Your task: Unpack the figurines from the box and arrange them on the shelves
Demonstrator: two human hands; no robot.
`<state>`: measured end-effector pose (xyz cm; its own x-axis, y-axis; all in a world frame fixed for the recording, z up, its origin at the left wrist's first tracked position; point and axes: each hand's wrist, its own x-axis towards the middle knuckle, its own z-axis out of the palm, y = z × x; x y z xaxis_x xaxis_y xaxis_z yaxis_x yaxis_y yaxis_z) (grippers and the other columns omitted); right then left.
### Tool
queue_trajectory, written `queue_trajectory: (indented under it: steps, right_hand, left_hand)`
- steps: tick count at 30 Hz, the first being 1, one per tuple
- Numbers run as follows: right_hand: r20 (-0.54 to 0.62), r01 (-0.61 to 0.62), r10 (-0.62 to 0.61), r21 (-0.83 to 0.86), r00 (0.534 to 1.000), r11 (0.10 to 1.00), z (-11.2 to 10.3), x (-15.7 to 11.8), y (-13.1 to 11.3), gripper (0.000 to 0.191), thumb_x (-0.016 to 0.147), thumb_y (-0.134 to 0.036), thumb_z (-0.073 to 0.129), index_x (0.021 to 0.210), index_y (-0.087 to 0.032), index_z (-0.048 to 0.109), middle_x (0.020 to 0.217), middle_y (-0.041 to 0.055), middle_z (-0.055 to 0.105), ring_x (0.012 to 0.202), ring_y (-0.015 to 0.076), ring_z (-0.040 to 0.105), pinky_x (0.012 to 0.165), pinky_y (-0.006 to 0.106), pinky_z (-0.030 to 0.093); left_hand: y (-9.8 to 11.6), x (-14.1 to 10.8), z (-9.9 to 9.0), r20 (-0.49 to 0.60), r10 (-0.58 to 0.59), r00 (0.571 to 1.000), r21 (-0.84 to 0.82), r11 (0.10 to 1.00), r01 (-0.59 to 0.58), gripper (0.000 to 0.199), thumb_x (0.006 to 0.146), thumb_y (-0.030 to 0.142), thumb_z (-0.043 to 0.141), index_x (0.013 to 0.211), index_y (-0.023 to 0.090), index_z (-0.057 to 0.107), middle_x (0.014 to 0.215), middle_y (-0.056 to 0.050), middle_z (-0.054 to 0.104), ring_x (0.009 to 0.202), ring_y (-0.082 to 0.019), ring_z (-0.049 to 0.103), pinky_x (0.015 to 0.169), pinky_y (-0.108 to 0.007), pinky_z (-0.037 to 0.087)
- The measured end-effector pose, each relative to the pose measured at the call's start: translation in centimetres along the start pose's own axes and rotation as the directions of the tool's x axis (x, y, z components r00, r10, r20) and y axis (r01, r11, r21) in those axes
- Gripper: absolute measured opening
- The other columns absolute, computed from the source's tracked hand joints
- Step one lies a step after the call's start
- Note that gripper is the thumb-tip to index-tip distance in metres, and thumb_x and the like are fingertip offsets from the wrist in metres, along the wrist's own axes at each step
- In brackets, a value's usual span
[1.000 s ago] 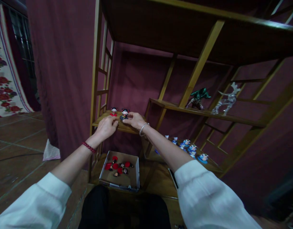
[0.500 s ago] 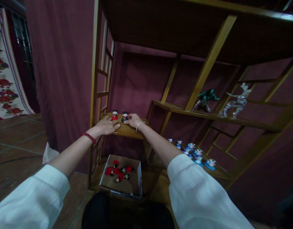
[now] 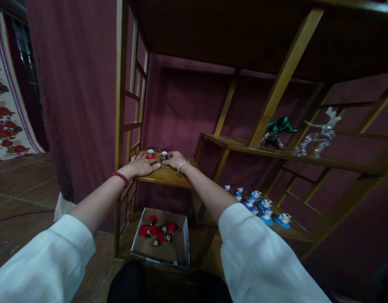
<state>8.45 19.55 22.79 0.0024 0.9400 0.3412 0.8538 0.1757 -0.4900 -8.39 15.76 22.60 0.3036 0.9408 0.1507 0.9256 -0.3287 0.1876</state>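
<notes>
Two small black-haired figurines stand side by side on the upper left shelf [image 3: 168,179]: one on a red base [image 3: 150,152], the other on a dark base [image 3: 164,154]. My left hand [image 3: 141,166] lies spread on the shelf edge, close to the red-based figurine, holding nothing. With its fingertips, my right hand [image 3: 175,160] grips the dark-based figurine from its right side. Below, an open cardboard box [image 3: 176,252] holds several red and black figurines [image 3: 160,231] lying down.
Several blue and white figurines [image 3: 266,205] stand on a lower right shelf. A green ornament [image 3: 277,131] and a clear deer ornament [image 3: 320,134] are on the shelf above. A wooden lattice [image 3: 133,126] bounds the left side.
The view has shifted slightly. Both hands remain at nearly the same places by the two figurines, and my right hand still touches the dark-based one.
</notes>
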Motion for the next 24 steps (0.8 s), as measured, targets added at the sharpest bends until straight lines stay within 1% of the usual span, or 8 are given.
queue_trajectory:
  steps: [6, 12, 19, 24]
  right_hand:
    - [0.036, -0.005, 0.005, -0.021, 0.999, 1.000, -0.2, -0.3, -0.3, 0.030, 0.059, -0.035, 0.068, 0.084, -0.018, 0.067, 0.079, -0.0012, 0.064, 0.070, 0.0111, 0.055, 0.057, 0.018, 0.036]
    - [0.035, 0.000, 0.002, -0.047, 0.999, 0.999, -0.2, -0.4, -0.6, 0.027, 0.063, -0.035, 0.065, 0.084, -0.018, 0.068, 0.077, -0.0011, 0.063, 0.070, 0.0111, 0.054, 0.057, 0.019, 0.036]
    - [0.023, -0.035, 0.037, -0.070, 0.999, 0.997, -0.3, -0.5, -0.9, 0.029, 0.061, -0.038, 0.065, 0.083, -0.020, 0.069, 0.073, -0.0006, 0.062, 0.068, 0.0127, 0.055, 0.055, 0.020, 0.035]
    - [0.009, -0.034, 0.035, -0.067, 0.999, 0.997, -0.1, -0.2, -0.8, 0.029, 0.059, -0.039, 0.066, 0.081, -0.020, 0.069, 0.073, 0.0000, 0.062, 0.069, 0.0139, 0.056, 0.056, 0.021, 0.036]
  left_hand:
    - [-0.3, 0.4, 0.5, -0.039, 0.012, 0.999, 0.009, 1.000, -0.011, 0.066, 0.077, 0.066, 0.020, 0.129, 0.032, 0.041, 0.144, -0.007, 0.027, 0.132, -0.032, 0.017, 0.102, -0.051, 0.015]
    - [-0.6, 0.7, 0.9, -0.067, 0.035, 0.997, 0.032, 0.999, -0.033, 0.064, 0.078, 0.064, 0.019, 0.127, 0.031, 0.044, 0.142, -0.006, 0.032, 0.131, -0.031, 0.021, 0.102, -0.050, 0.016]
    - [-0.8, 0.8, 1.1, -0.074, 0.054, 0.996, 0.039, 0.998, -0.051, 0.065, 0.079, 0.065, 0.019, 0.127, 0.030, 0.044, 0.141, -0.008, 0.033, 0.131, -0.031, 0.023, 0.102, -0.050, 0.015]
    - [-0.8, 0.8, 1.1, -0.071, 0.051, 0.996, 0.044, 0.998, -0.048, 0.063, 0.079, 0.063, 0.020, 0.127, 0.030, 0.044, 0.142, -0.008, 0.032, 0.131, -0.029, 0.024, 0.103, -0.049, 0.014]
